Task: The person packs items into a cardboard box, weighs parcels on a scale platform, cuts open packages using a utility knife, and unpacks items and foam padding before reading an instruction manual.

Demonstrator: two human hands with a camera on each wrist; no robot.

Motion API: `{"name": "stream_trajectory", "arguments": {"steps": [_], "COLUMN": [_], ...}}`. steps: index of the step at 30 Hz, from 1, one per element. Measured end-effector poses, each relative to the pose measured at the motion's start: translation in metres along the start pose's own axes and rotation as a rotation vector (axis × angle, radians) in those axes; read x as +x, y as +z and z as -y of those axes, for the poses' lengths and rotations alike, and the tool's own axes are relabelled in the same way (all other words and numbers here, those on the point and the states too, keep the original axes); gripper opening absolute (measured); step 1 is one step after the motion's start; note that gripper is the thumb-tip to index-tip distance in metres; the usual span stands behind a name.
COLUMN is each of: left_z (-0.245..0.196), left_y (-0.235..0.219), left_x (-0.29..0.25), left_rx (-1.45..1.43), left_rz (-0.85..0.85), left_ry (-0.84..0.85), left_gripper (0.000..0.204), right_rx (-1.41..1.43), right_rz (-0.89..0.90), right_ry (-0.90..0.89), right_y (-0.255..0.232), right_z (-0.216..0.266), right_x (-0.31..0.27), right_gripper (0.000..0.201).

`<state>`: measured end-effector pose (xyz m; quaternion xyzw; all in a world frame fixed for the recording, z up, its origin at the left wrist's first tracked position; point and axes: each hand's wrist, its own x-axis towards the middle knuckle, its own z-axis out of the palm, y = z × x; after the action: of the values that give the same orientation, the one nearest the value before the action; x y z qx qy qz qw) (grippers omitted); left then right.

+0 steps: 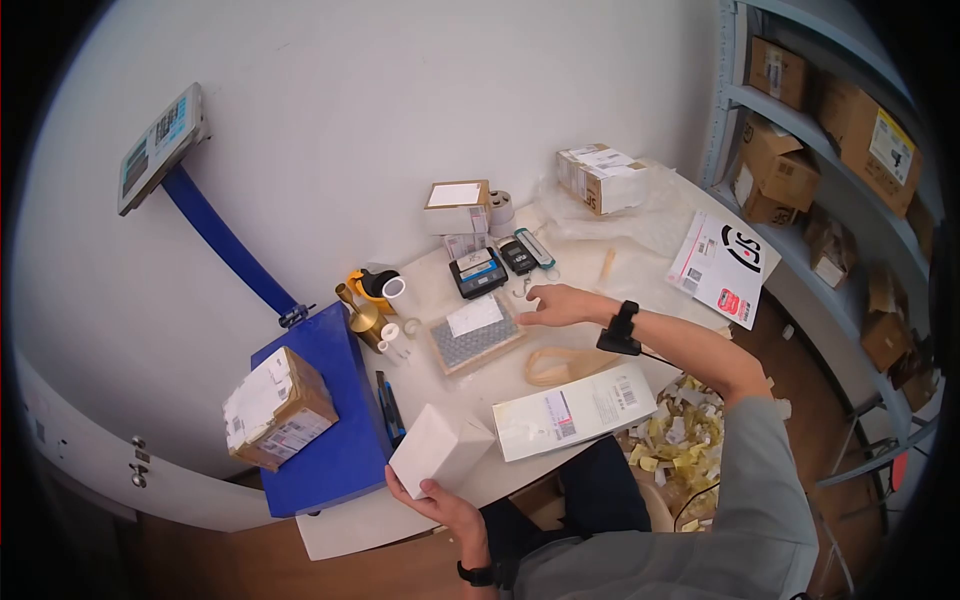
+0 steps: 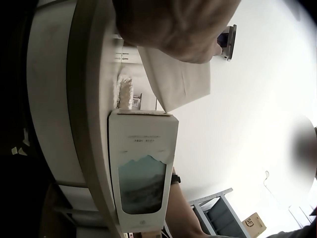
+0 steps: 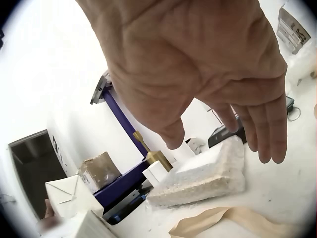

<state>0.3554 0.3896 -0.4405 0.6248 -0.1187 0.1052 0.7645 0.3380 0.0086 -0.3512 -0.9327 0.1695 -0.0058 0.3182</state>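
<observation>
A plain white box [image 1: 440,450] is tilted at the table's front edge, gripped by my left hand [image 1: 445,508] with the thumb on its near side. In the left wrist view the same white box [image 2: 178,79] shows beneath the hand. My right hand [image 1: 565,305] reaches over the table with fingers extended and holds nothing. Closest to its fingertips is a flat bubble-wrapped package [image 1: 472,335] with a white label on top; the right wrist view shows this package [image 3: 203,173] below the fingers. A long white carton [image 1: 575,412] with printed labels lies to the right of the white box.
A blue platform scale [image 1: 330,450] bearing a taped carton [image 1: 280,410] stands left. A utility knife [image 1: 390,405], brass pestle-like piece [image 1: 365,320] and tape dispenser [image 1: 375,285] sit nearby. A tan band [image 1: 570,365] lies mid-table. Shelves [image 1: 800,120] and a scrap-filled bin [image 1: 685,440] are right.
</observation>
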Motion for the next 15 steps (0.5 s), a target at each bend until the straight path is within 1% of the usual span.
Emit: {"name": "stream_trajectory", "arguments": {"steps": [2,3,5,6,8,9,11,12,14,15], "left_z": [-0.001,-0.001,0.003,0.004,0.005,0.005,0.005,0.004,0.003,0.002], "left_y": [0.001,0.001,-0.002,-0.003,-0.005,-0.006,-0.004,-0.004,-0.003,-0.004], "left_x": [-0.003,-0.004,-0.005,-0.005,-0.007,-0.007,-0.008,-0.008,-0.007,-0.009], "left_rx": [0.027,0.054,0.086,0.114,0.133,0.151,0.139,0.127,0.128,0.129], "left_rz": [-0.009,-0.014,-0.013,-0.006,-0.002,0.010,0.007,0.016,0.015,0.019], "left_ry": [0.012,0.021,0.033,0.040,0.053,0.069,0.063,0.066,0.064,0.063], "left_gripper": [0.076,0.076,0.076,0.077,0.077,0.077,0.078,0.079,0.079,0.079], "right_rx": [0.162,0.161,0.226,0.223,0.212,0.209,0.428,0.425,0.733,0.730], "right_rz": [0.061,0.066,0.068,0.074,0.022,0.033,0.078,0.086,-0.010,-0.005], "right_ry": [0.274,0.269,0.314,0.311,0.307,0.308,0.385,0.385,0.418,0.421], "right_y": [0.003,0.007,0.014,0.020,0.035,0.040,0.043,0.046,0.051,0.054], "right_z": [0.008,0.010,0.012,0.011,0.006,0.004,-0.001,0.000,0.001,-0.004], "right_x": [0.027,0.036,0.054,0.060,0.066,0.069,0.076,0.076,0.075,0.077], "right_gripper": [0.085,0.085,0.076,0.076,0.065,0.065,0.062,0.062,0.062,0.062]}}
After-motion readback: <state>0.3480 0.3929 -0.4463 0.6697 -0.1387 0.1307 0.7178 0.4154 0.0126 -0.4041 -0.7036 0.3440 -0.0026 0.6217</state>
